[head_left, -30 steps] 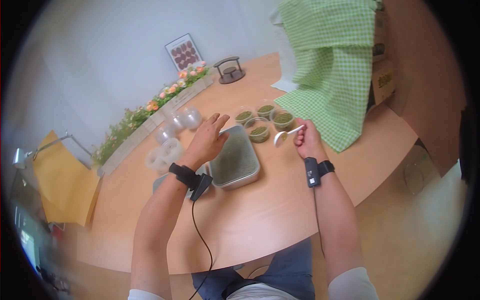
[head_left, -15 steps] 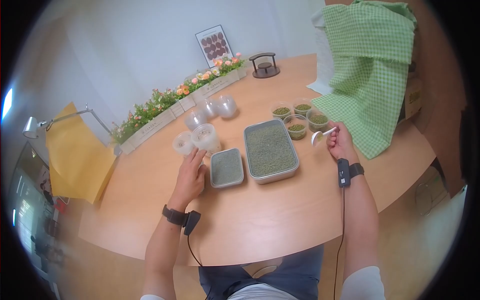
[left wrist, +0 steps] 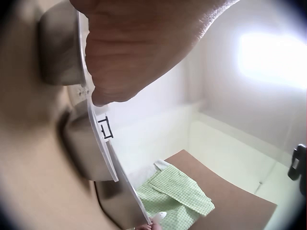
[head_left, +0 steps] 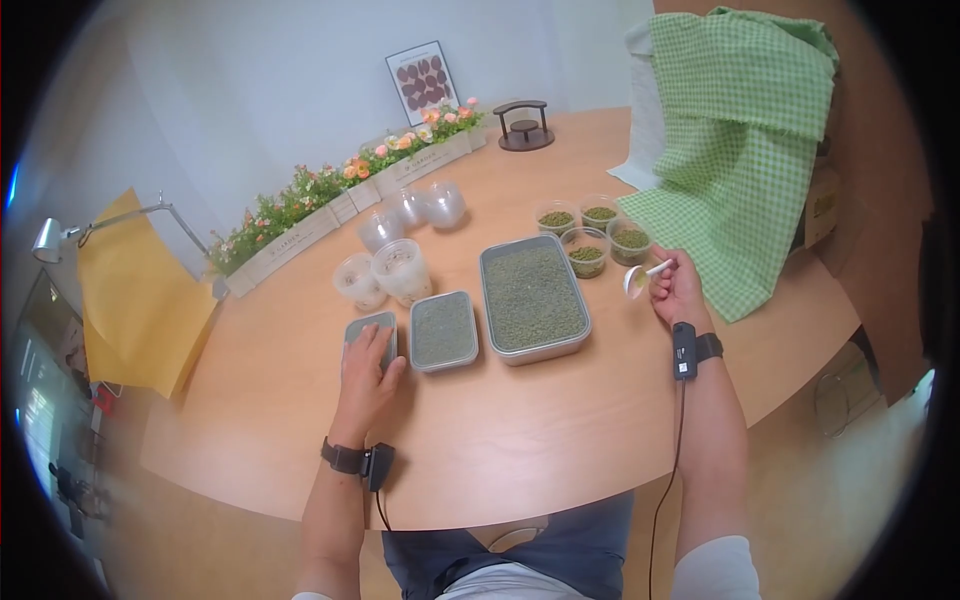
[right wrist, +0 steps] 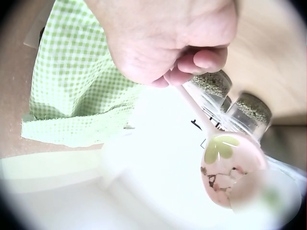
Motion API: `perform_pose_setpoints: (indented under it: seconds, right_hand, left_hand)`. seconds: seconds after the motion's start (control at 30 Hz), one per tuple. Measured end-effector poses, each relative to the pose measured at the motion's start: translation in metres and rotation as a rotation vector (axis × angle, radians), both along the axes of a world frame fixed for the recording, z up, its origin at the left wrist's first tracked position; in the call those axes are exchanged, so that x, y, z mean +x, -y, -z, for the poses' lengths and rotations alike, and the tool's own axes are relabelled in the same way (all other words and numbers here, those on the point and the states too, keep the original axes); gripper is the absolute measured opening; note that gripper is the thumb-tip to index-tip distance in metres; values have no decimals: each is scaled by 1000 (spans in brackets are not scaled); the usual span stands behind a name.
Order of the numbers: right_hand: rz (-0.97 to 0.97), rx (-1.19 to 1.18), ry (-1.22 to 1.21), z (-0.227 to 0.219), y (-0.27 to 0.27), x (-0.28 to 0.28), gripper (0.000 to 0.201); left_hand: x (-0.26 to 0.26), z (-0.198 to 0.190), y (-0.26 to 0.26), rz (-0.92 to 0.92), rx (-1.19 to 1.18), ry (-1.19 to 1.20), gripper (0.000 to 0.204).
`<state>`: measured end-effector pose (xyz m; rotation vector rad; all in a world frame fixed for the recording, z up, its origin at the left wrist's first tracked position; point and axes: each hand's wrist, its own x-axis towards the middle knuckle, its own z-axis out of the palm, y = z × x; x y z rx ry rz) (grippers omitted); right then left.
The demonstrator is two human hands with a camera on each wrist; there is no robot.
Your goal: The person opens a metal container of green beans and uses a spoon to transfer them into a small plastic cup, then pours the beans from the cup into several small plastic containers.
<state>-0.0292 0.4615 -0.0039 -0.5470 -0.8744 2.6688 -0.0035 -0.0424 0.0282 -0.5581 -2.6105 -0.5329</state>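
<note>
My left hand (head_left: 367, 385) lies over the smallest grey box (head_left: 377, 318), its fingers reaching across the top and the thumb near the right side. Beside it stands a middle-sized box (head_left: 446, 369) filled with grey-green grains, then a large box (head_left: 548, 353) of the same grains. My right hand (head_left: 680, 290) grips the thin handle of a white spoon (head_left: 635, 283), held right of the large box. In the right wrist view the spoon's bowl (right wrist: 228, 167) shows a green leaf pattern and a few dark and reddish bits.
Several clear cups with green pellets (head_left: 587, 272) stand behind the large box. White-looking cups (head_left: 402, 285) and clear domed cups (head_left: 446, 212) stand back left, before a flower planter (head_left: 350, 195). A green checked cloth (head_left: 740, 150) drapes at right; yellow paper (head_left: 145, 290) hangs at left.
My left hand has moved from over the large box leftward and down to the smallest box. The right hand keeps holding the spoon; the head view has shifted.
</note>
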Motion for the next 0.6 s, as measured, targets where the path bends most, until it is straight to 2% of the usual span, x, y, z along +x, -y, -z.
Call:
perform_pose_setpoints:
  seconds: [0.07, 0.17, 0.23, 0.37, 0.4, 0.47, 0.5, 0.57, 0.6]
  right_hand:
    - [1, 1, -4, 0, 3, 0, 45]
    - [9, -17, -16, 5, -3, -1, 44]
    - [1, -33, -25, 5, -4, 0, 43]
    - [30, -67, -29, 0, -6, 10, 42]
    - [23, -79, -43, 0, -7, 13, 41]
    - [-2, -71, -69, -1, -10, 20, 41]
    - [-38, -62, -87, -2, -11, 23, 41]
    - [-25, -69, -96, -3, -12, 27, 41]
    - [-32, -73, -99, -3, -13, 27, 42]
  left_hand:
    - [-2, -6, -6, -1, -5, -18, 48]
    - [-13, -29, -37, 108, 85, -65, 45]
    - [-21, -45, -76, 343, 5, -137, 44]
    - [-42, -63, -172, 600, -110, -148, 27]
    - [-49, -63, -195, 612, -113, -154, 27]
    - [-62, -58, -238, 508, -334, 1, 20]
    - [-71, -50, -257, 522, -337, -6, 20]
    - [-84, -39, -287, 348, -516, -127, 14]
    - [-87, -35, -297, 361, -515, -132, 14]
